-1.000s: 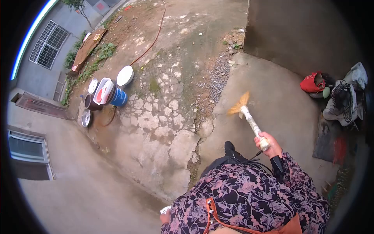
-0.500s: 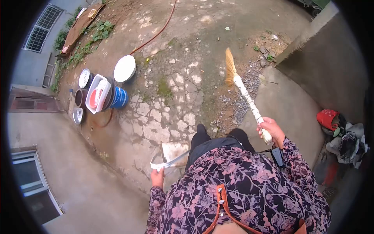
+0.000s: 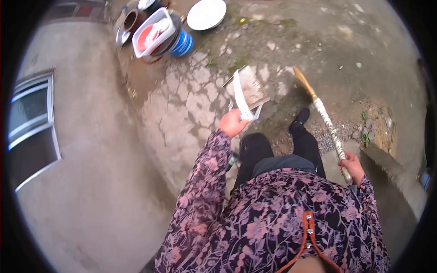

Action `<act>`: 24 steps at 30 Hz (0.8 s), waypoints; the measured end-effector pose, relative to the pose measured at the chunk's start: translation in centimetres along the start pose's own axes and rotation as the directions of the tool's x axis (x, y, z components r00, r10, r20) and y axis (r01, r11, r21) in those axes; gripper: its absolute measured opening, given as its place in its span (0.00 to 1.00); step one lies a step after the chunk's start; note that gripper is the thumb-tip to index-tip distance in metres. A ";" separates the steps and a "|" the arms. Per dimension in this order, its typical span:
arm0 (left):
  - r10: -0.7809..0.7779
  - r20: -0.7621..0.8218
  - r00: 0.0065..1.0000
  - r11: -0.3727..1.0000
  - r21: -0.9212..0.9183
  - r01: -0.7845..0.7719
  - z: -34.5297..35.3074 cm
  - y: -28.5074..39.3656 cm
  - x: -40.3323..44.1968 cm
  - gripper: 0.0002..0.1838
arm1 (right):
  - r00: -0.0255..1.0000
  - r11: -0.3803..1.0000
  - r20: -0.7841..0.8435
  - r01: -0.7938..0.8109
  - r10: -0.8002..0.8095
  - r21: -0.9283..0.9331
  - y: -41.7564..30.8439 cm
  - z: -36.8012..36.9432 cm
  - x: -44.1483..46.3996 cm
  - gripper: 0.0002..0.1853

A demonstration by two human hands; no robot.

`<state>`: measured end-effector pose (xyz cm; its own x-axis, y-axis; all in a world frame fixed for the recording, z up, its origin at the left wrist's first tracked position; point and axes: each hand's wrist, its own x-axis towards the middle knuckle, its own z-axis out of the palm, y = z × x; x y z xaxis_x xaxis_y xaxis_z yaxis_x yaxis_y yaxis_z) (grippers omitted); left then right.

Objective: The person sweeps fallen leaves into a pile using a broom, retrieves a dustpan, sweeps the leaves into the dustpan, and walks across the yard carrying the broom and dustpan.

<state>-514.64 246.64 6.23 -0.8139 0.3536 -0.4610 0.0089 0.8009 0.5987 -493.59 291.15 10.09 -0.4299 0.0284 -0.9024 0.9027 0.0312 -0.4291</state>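
My left hand (image 3: 231,123) is closed on the white handle of a dustpan (image 3: 251,86), whose pan hangs over the cracked ground ahead of my legs. Its flat surface looks pale with brownish stains. On the right, my right hand (image 3: 352,166) grips the lower end of a broom (image 3: 328,123) with a white wrapped handle. The broom's straw-coloured bristles point away from me, up and to the left. Whether they touch the ground I cannot tell.
At the upper left stand a white tub (image 3: 169,32) with red and white things in it, a blue bucket (image 3: 183,44), a brown pot (image 3: 131,19) and a round white basin (image 3: 206,14). A wall with a window (image 3: 33,113) runs along the left. Gravel (image 3: 325,142) lies at the right.
The view has swung, and the gravel and buckets have shifted. My left hand has come forward with the dustpan, now more fully in view. The broom has moved to the right, still in my right hand.
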 end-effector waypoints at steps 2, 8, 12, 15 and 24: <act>-0.064 0.003 0.998 0.997 0.036 0.064 1.0 3.2 2.9 0.18 | 0.995 0.997 0.095 -0.031 0.038 -0.074 -2.2 -2.8 2.1 0.22; -0.204 -0.059 0.977 0.979 0.008 0.205 7.3 8.5 8.0 0.17 | 0.987 0.986 0.110 -0.130 0.118 0.106 -5.4 -5.4 3.3 0.21; -0.134 -0.120 0.984 0.991 0.001 0.135 12.5 8.9 9.2 0.16 | 0.993 0.986 0.033 -0.106 0.111 -0.125 -5.0 -5.3 5.1 0.19; -0.046 -0.185 0.982 0.998 -0.060 0.036 14.4 8.6 8.6 0.15 | 0.987 0.987 0.041 -0.157 0.155 0.040 -5.5 -3.8 5.1 0.18; 0.011 0.033 0.999 0.997 0.075 -0.014 13.2 10.4 10.2 0.15 | 0.993 0.999 -0.117 0.016 -0.010 0.050 0.4 -3.5 5.6 0.24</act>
<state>-515.17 264.96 -0.85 -0.7938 0.3786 -0.4759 0.0638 0.8301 0.5540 -495.67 294.77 5.01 -0.4379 0.1453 -0.8872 0.8954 -0.0181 -0.4449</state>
